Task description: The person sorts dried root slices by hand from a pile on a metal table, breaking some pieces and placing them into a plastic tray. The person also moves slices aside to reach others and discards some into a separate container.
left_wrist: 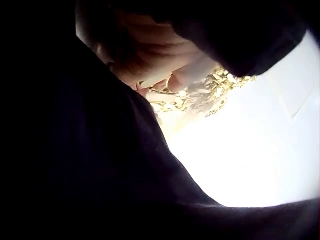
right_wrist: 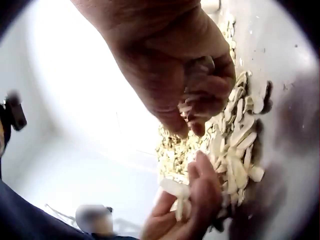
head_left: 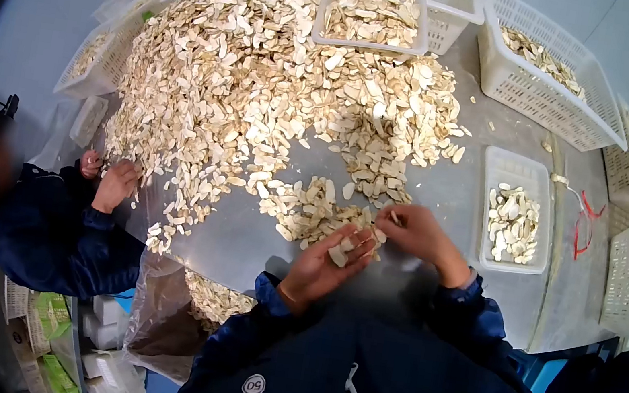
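Pale, oblong dried slices (head_left: 226,78) lie in a large heap on the grey table, with a smaller pile (head_left: 313,208) near the front edge. Over that pile my left hand (head_left: 326,270) is turned palm up, fingers bent around a couple of slices (right_wrist: 175,188). Just to its right, my right hand (head_left: 424,236) has curled fingers, with a slice (right_wrist: 206,63) tucked in them. Its fingertips point down toward the left hand in the right wrist view. Sleeve and glare hide much of my left hand (left_wrist: 155,52) in the left wrist view.
A shallow white tray (head_left: 536,266) holding some slices sits at the right. Perforated baskets (head_left: 556,106) line the back and right, and a clear tub (head_left: 422,47) stands behind the heap. Another person's hand (head_left: 115,185) works at the left. A plastic bag (head_left: 159,312) hangs below the edge.
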`<state>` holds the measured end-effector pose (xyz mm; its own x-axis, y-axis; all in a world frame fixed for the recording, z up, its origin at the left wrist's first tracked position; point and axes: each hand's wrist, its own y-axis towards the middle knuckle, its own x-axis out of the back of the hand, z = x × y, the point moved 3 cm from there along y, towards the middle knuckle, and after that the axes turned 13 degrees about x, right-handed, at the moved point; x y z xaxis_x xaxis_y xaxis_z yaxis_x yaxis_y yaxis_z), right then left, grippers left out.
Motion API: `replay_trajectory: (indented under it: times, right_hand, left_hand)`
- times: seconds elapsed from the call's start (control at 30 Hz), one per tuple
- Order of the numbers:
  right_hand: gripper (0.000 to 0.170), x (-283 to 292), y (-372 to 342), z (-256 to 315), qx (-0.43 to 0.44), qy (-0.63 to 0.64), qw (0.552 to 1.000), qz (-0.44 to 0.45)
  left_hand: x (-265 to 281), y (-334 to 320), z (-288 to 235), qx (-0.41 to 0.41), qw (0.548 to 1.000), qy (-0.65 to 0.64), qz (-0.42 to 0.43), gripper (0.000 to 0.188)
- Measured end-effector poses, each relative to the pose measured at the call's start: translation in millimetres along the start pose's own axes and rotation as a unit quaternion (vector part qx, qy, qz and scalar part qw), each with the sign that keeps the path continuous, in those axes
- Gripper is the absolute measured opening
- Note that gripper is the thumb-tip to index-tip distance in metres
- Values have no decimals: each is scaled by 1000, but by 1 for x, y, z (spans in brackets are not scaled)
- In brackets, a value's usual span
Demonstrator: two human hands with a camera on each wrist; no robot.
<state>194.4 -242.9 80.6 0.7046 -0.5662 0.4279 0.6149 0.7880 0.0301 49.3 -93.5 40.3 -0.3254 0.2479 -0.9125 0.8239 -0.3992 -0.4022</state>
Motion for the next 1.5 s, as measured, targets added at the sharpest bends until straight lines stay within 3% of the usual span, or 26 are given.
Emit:
replay_trajectory:
  times: [0.03,0.13,0.17,0.27,0.4,0.47,0.6,0.7,0.9,1.0,1.07,1.1,1.2,1.4,1.5]
  right_hand:
    - [21,6,10,6,-21,-99,995,-24]
    - [25,11,30,-18,59,-305,942,-127]
    - [33,12,35,-24,47,-294,951,-84]
    - [36,2,41,-7,66,-272,959,-42]
    - [18,-4,43,-14,92,-347,932,-57]
    - [14,-2,40,-16,64,-339,937,-47]
    - [13,5,32,-22,32,-380,923,-46]
    - [13,3,31,-13,62,-343,933,-91]
    - [13,-9,39,-15,74,-354,932,-18]
    - [15,-8,38,-6,81,-254,963,-34]
    - [19,-10,35,11,43,-213,975,-42]
    - [22,-13,33,7,94,-185,976,-66]
    - [26,-17,28,9,-56,-80,995,-27]
    - [22,-37,24,2,-68,101,993,-6]
    - [17,-43,20,10,-80,187,979,-19]
  left_hand:
    - [0,-1,1,-2,1000,-4,-1,28]
    - [18,3,-1,32,994,-25,101,24]
    - [21,3,-2,36,993,-29,105,23]
    - [23,-3,-4,40,992,-39,110,21]
    - [26,-7,-2,43,994,-31,98,19]
    - [28,-8,-1,47,994,-24,94,19]
    - [31,-10,-1,40,996,-29,71,18]
    - [37,-9,0,39,997,-40,62,17]
    - [37,-14,-7,34,996,-45,68,17]
    - [38,-18,-21,6,998,-29,57,17]
    - [40,-21,-29,-21,999,-16,42,16]
    - [40,-23,-34,-33,999,-14,33,16]
    - [37,-28,-51,-61,998,-2,11,15]
    - [33,-26,-66,-84,996,38,-10,13]
    - [15,-24,-58,-75,983,138,-91,12]
